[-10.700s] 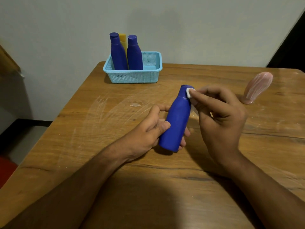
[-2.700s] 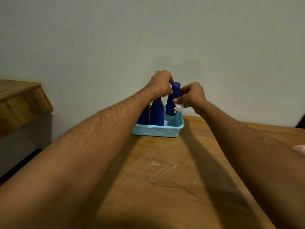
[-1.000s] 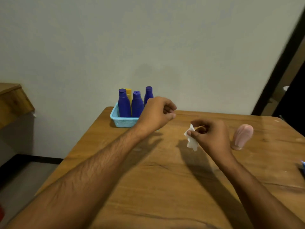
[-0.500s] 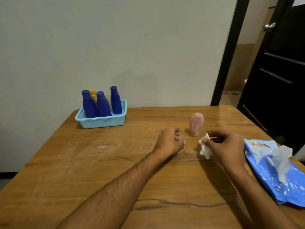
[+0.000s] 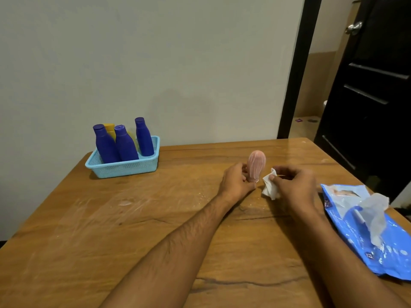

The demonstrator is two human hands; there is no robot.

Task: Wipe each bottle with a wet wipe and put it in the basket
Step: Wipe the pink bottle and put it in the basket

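On table (image 5: 111, 230), blue wipes pack (image 5: 364, 232), print unreadable, bottles unlabelled (image 5: 126, 144)

The single camera sits on the person's head and looks forward and down over the wooden table (image 5: 155, 230), with both forearms reaching in from the bottom edge, the basket (image 5: 124, 167) far at the left near the wall (image 5: 178, 63), and a dark door (image 5: 378, 85) at the right.

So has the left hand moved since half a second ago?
Yes. The left hand has closed in on the standing pink bottle, fingers now at its base.
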